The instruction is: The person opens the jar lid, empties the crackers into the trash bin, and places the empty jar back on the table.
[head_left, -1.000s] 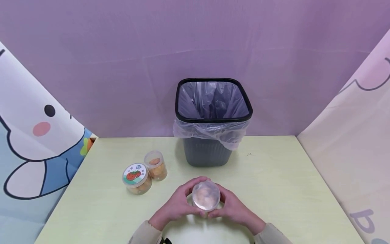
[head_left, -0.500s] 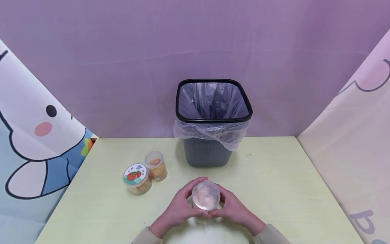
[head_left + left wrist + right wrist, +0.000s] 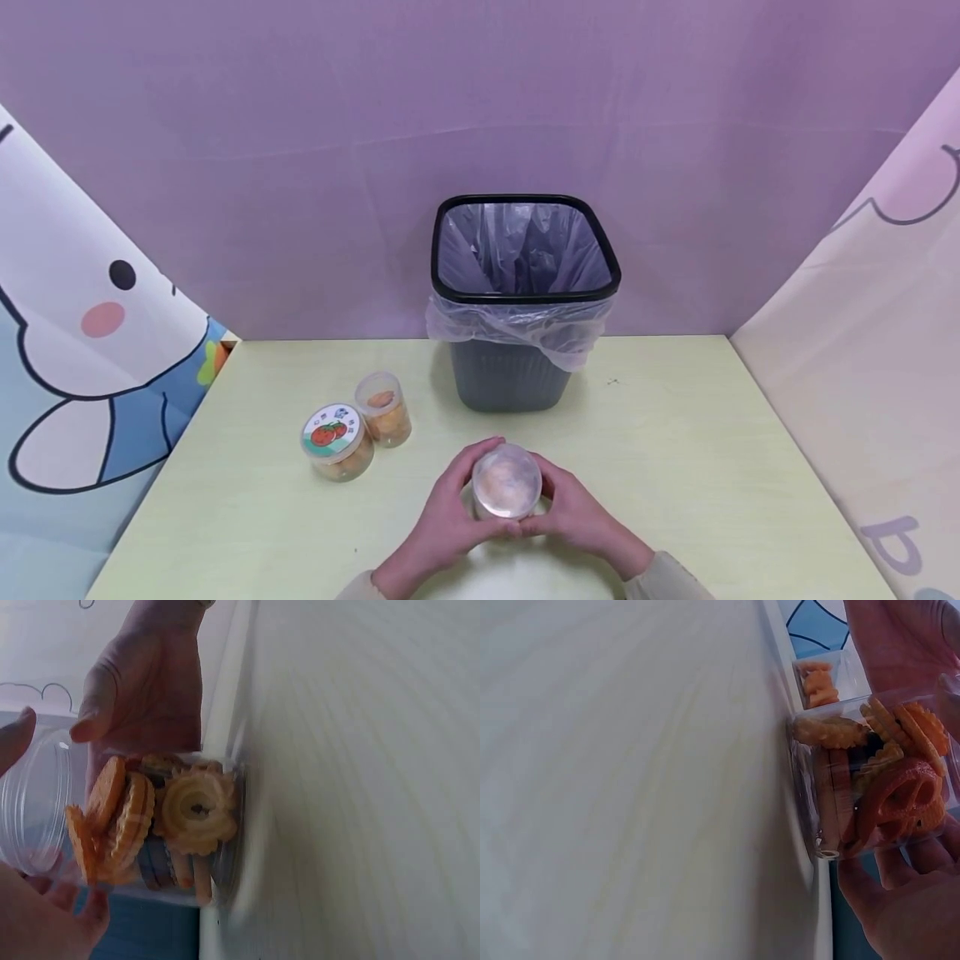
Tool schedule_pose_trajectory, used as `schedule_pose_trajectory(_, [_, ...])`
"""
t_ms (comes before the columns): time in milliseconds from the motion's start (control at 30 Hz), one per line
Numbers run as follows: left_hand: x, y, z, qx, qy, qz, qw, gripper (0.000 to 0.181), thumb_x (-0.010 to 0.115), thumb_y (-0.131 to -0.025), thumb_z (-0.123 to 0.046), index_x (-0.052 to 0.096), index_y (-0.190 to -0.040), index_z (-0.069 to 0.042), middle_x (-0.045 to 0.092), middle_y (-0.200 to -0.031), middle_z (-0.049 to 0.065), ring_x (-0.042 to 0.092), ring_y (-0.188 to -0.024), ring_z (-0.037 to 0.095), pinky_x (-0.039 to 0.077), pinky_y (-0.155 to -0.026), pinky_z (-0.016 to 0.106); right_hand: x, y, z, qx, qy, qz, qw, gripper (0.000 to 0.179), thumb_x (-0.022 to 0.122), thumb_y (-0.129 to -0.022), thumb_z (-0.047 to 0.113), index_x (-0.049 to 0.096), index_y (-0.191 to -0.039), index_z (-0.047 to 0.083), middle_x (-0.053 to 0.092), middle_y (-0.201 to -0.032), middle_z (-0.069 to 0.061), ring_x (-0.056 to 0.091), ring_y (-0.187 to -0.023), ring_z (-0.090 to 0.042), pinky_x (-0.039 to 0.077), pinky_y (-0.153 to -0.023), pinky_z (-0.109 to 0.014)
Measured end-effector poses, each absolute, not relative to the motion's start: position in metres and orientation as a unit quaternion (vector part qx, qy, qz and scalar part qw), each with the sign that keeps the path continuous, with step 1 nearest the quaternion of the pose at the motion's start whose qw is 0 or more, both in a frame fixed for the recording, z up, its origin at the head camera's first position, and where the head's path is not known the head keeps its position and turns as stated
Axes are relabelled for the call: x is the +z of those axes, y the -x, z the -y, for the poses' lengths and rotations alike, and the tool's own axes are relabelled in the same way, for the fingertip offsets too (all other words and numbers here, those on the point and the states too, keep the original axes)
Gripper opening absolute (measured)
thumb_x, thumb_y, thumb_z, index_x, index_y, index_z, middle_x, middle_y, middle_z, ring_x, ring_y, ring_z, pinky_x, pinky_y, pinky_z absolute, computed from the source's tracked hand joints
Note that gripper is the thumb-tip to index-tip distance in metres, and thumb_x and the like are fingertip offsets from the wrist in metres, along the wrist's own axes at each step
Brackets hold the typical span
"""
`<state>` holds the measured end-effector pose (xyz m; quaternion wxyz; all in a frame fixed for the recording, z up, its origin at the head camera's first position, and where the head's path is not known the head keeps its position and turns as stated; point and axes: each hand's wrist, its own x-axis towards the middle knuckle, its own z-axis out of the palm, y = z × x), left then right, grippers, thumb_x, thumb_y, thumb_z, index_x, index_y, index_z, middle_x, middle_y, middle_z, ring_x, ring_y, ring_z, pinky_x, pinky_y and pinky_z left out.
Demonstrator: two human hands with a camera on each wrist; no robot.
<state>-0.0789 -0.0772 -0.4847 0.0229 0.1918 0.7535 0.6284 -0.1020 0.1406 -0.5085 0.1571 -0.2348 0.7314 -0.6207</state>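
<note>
A clear plastic jar of biscuits (image 3: 507,482) stands upright on the table between both hands, its translucent round top facing up. My left hand (image 3: 448,518) wraps its left side, with the thumb along the near side and the fingers round the back. From the right, my right hand (image 3: 573,512) grips it, its thumb tip meeting the left one in front. Through the wall in the left wrist view, a ring-shaped biscuit (image 3: 196,810) and orange scalloped biscuits (image 3: 124,821) show. A reddish pretzel-shaped biscuit (image 3: 900,799) shows in the right wrist view.
On the left stand a low jar (image 3: 337,442) with a tomato picture on its lid and a taller clear jar (image 3: 386,412) of orange snacks. Behind the hands is a grey bin (image 3: 512,375) with a black rim and plastic liner. Printed cloth (image 3: 112,333) borders the table.
My left hand has turned slightly about the jar's top: its fingertips shifted left at the back and its thumb slid right. The jar and right hand have hardly moved.
</note>
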Motion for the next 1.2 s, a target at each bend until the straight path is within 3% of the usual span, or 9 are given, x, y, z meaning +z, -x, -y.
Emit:
schedule_pose_trajectory(200, [-0.484,0.074,0.074,0.616,-0.182,-0.767,-0.007,0.092,0.092,-0.069,-0.034,0.045,-0.147,-0.023,0.052,-0.142,-0.009,0.050,-0.130,0.023,0.034,-0.107,0.053,-0.508,0.103,-0.141,-0.618,0.244,-0.731,0.156,0.082,0.089,-0.074,0.018,0.048,-0.144,0.015,0.056,-0.137,-0.002,0.054,-0.126,-0.024,0.041,-0.106,-0.031])
schedule_pose_trajectory(400, [-0.480,0.076,0.078,0.603,-0.187,-0.775,0.005,0.095,0.093,-0.068,-0.034,0.044,-0.148,-0.022,0.051,-0.143,-0.009,0.050,-0.129,0.021,0.037,-0.106,0.049,-0.506,0.104,-0.141,-0.616,0.245,-0.732,0.159,0.083,0.090,-0.073,0.017,0.047,-0.145,0.015,0.056,-0.137,-0.002,0.054,-0.126,-0.023,0.042,-0.105,-0.030])
schedule_pose_trajectory(600, [-0.474,0.086,0.090,0.595,-0.215,-0.773,0.042,0.095,0.095,-0.065,-0.031,0.045,-0.146,-0.030,0.050,-0.145,-0.011,0.046,-0.133,0.017,0.040,-0.105,0.045,-0.506,0.104,-0.140,-0.608,0.236,-0.741,0.162,0.086,0.092,-0.069,0.020,0.049,-0.143,0.021,0.057,-0.136,0.002,0.054,-0.125,-0.021,0.041,-0.105,-0.031])
schedule_pose_trajectory(967, [-0.473,0.120,0.111,0.599,-0.326,-0.721,0.124,0.092,0.092,-0.070,-0.014,0.043,-0.149,-0.015,0.049,-0.147,-0.003,0.043,-0.137,0.023,0.041,-0.107,0.041,-0.507,0.105,-0.141,-0.607,0.237,-0.741,0.161,0.089,0.093,-0.067,0.016,0.049,-0.144,0.022,0.058,-0.135,0.002,0.055,-0.124,-0.022,0.041,-0.105,-0.029])
schedule_pose_trajectory(1200, [-0.477,0.143,0.117,0.590,-0.378,-0.683,0.205,0.094,0.091,-0.072,-0.018,0.040,-0.151,-0.015,0.043,-0.153,0.000,0.041,-0.139,0.023,0.033,-0.113,0.041,-0.506,0.104,-0.141,-0.607,0.237,-0.741,0.160,0.087,0.093,-0.067,0.016,0.050,-0.143,0.021,0.058,-0.135,0.002,0.056,-0.123,-0.022,0.041,-0.105,-0.030])
